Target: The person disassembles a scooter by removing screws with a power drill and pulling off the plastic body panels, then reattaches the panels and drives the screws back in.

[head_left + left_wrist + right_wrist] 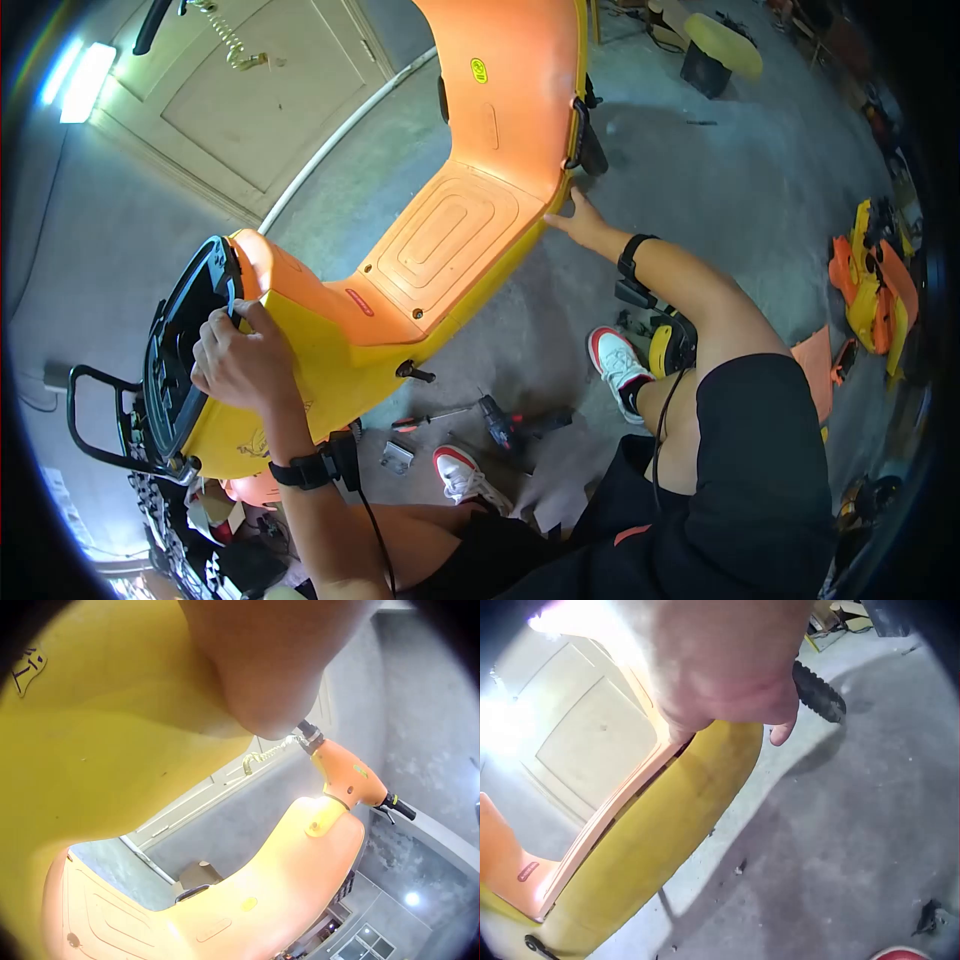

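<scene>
An orange and yellow scooter stands in front of me, its yellow side panel (330, 350) running below the orange footboard (450, 235). My left hand (245, 355) grips the top edge of that panel beside the black rim (172, 370) of the seat opening, fingers curled. In the left wrist view, the left hand (270, 667) covers part of the panel, so its fingertips are hidden. Toward the front, my right hand (588, 228) holds the panel's edge by the footboard. The right wrist view shows this hand (727, 667) spanning the panel, near a dark gap along the footboard seam.
On the floor lie a screwdriver (430, 420), a cordless drill (505, 425) and a small metal piece (397, 457). A kickstand or peg (415, 372) juts from the scooter's side. Orange and yellow body parts (875, 280) are piled at the right. A black rear rack (95, 410) sticks out.
</scene>
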Demonstrator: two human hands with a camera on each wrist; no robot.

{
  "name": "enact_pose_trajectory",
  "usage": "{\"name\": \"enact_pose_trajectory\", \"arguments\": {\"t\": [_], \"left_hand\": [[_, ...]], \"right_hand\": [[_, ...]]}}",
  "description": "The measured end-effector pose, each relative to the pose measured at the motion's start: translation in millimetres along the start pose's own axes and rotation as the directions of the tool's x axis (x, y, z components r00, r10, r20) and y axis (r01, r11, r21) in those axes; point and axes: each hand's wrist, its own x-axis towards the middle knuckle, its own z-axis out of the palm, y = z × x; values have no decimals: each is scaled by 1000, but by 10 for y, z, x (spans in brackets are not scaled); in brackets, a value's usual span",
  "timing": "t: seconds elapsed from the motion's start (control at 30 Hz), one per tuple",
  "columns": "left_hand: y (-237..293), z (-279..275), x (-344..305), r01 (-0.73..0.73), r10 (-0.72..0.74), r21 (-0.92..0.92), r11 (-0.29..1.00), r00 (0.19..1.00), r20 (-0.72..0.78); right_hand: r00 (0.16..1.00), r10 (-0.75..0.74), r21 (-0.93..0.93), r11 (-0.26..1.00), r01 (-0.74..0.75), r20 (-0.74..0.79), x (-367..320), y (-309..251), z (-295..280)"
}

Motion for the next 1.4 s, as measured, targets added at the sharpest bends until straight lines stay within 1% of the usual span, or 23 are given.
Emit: {"name": "enact_pose_trajectory", "arguments": {"t": [0.17,0.3,0.37,0.43,0.5,0.53,0.63,0.67,0.7,0.73,0.77,0.8,0.87,0.9,0.93,0.97,1.0,1.03,1.07,1.1,1.17,1.3,1.4], "left_hand": [[-6,-1,-7,-17,17,11,1000,1000,-12],[-9,17,-5,-4,4,20,1000,1000,13],[6,14,0,-13,14,24,1000,1000,-17],[-9,63,2,-47,50,26,999,992,-117],[3,63,2,-25,26,18,1000,997,-76],[-1,71,8,-36,37,10,999,995,-94],[-32,136,1,-47,44,-16,999,987,-157],[-38,153,4,-43,37,-33,999,985,-170],[-47,159,10,-21,20,-1,1000,986,-167],[-54,159,2,-24,20,-22,999,988,-153],[-49,161,-1,-28,21,-48,998,990,-140],[-46,163,5,-13,10,-25,1000,990,-138],[-31,153,1,-15,5,-67,998,989,-149],[-23,166,5,0,-6,-41,999,989,-148],[-22,180,5,1,-13,-79,997,988,-156],[-26,177,1,-1,-18,-112,994,985,-170],[-22,156,-6,1,-22,-131,991,987,-159],[-12,148,-3,1,-24,-150,989,988,-151],[-17,175,-13,11,-27,-137,990,992,-121],[-11,174,-8,18,-39,-160,987,991,-130],[-7,172,-4,40,-71,-221,974,989,-133],[0,160,2,54,-104,-320,946,984,-142],[13,165,-11,84,-137,-384,920,984,-114]], "right_hand": [[992,60,255,967,-29,-112,157,-285,45],[967,-29,187,979,78,-254,393,-198,297],[920,81,139,990,-30,-383,369,-186,518],[864,54,168,985,35,-500,317,-253,649],[859,140,194,980,-49,-493,483,-78,757],[871,99,233,972,18,-481,453,-83,723],[934,181,64,984,-169,-310,438,-128,551],[935,124,53,992,-112,-333,431,-104,566],[921,96,-98,985,-143,-378,492,2,599],[936,115,-108,981,-159,-333,486,-10,590],[943,259,-104,953,-285,-208,406,-132,543],[922,192,-190,945,-266,-336,424,41,731],[964,75,-62,994,-94,-257,225,171,992],[976,207,16,978,-206,-63,-112,-195,986],[982,186,-11,982,-186,29,-285,-279,1093],[998,41,-170,985,-31,52,-329,-62,1317],[984,84,-407,913,-14,155,-557,-307,1353],[958,194,-511,857,-62,209,-978,-1165,1167],[963,48,-538,836,108,266,-1080,-1305,1198],[959,15,-516,845,139,283,-1120,-1459,1223],[846,-363,-443,732,518,391,-1174,-1650,1260],[763,-505,-341,691,637,403,-1008,-1673,1481],[751,-606,-80,762,643,263,-927,-1996,1509]]}}
